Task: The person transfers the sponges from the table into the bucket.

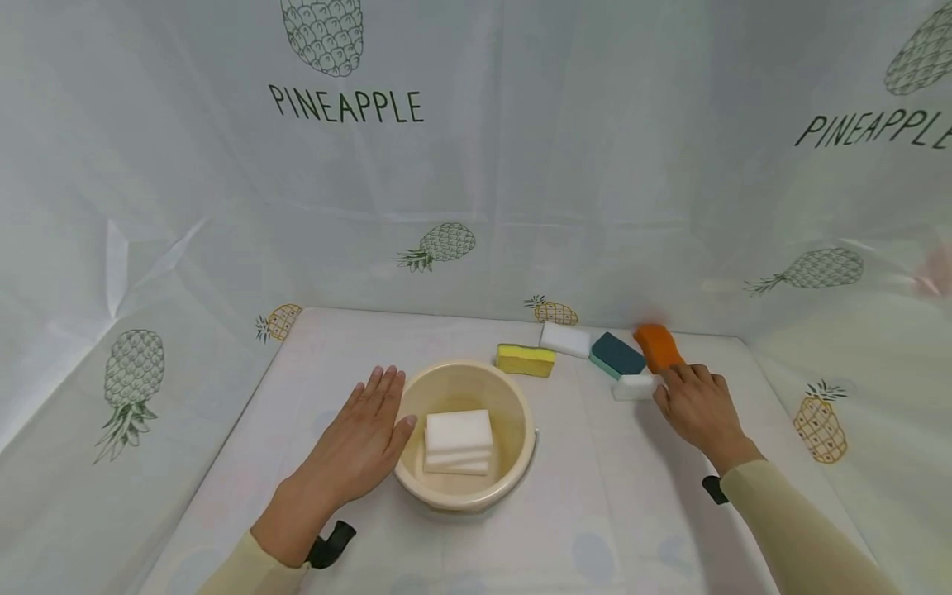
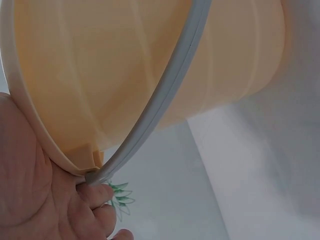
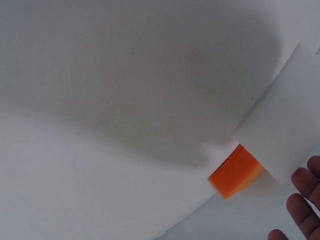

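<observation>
A cream bucket (image 1: 521,479) holds a stack of several white sponges (image 1: 459,431). My left hand (image 1: 357,446) lies flat with straight fingers along the bucket's left rim; in the left wrist view the palm (image 2: 25,185) is against the rim beside the end of the grey handle (image 2: 165,95). My right hand (image 1: 702,409) reaches to a white sponge (image 1: 634,387) on the table, fingertips right at its right end. In the right wrist view the fingers (image 3: 302,212) are loosely extended beside that white sponge (image 3: 285,110). The orange sponge (image 1: 658,347) lies just beyond the right hand.
A yellow sponge (image 1: 525,360), another white sponge (image 1: 565,340) and a dark teal sponge (image 1: 617,354) lie along the table's back, right of the bucket. A pineapple-print sheet (image 1: 595,165) hangs behind and beside the white-covered table (image 1: 580,463).
</observation>
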`<action>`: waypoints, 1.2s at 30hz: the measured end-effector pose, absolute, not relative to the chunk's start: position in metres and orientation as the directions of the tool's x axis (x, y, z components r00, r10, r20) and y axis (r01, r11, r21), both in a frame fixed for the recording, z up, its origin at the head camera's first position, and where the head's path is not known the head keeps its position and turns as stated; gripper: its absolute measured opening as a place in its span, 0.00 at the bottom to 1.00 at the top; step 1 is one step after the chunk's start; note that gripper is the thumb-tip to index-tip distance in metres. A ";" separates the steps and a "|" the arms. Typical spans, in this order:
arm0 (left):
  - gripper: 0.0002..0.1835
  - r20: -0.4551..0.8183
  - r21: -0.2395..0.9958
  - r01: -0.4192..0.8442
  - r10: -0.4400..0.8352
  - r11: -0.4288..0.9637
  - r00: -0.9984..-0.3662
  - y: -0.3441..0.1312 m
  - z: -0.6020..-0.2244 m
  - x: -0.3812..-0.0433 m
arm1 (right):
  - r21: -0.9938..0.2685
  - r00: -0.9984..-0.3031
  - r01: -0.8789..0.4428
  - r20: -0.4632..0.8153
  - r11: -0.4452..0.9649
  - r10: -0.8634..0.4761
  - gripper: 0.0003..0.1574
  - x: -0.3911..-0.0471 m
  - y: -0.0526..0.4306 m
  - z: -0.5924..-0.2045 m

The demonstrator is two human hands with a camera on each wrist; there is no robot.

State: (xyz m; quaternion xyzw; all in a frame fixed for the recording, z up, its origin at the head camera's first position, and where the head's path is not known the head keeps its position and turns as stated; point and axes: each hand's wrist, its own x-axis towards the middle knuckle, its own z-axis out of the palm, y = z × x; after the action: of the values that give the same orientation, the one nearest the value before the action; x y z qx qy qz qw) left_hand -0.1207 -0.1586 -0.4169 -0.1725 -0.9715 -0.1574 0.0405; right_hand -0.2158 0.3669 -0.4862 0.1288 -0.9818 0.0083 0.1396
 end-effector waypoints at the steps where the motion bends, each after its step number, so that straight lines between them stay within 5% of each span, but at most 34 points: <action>1: 0.37 0.133 0.291 0.348 0.323 0.891 -0.937 -0.159 -0.417 -0.121 | 0.024 -0.925 -0.256 0.284 0.966 -0.252 0.21 -0.214 0.368 -0.486; 9: 0.37 0.131 0.290 0.347 0.322 0.892 -0.938 -0.159 -0.417 -0.121 | 0.003 -0.919 -0.286 0.283 0.958 -0.275 0.22 -0.210 0.382 -0.481; 19: 0.37 0.127 0.291 0.348 0.324 0.891 -0.937 -0.158 -0.417 -0.121 | 0.061 -0.894 -0.407 0.177 0.911 -0.411 0.39 -0.202 0.400 -0.495; 36: 0.38 0.118 0.291 0.337 0.316 0.895 -0.941 -0.158 -0.417 -0.121 | 0.025 -0.942 -0.336 -0.005 0.942 -0.335 0.41 -0.212 0.403 -0.514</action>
State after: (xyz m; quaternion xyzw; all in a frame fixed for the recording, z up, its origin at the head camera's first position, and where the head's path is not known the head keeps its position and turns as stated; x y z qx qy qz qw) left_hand -0.1207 -0.1577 -0.4171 -0.1679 -0.9729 -0.1554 0.0340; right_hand -0.2120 0.4029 -0.5136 0.1702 -0.9853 -0.0129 -0.0001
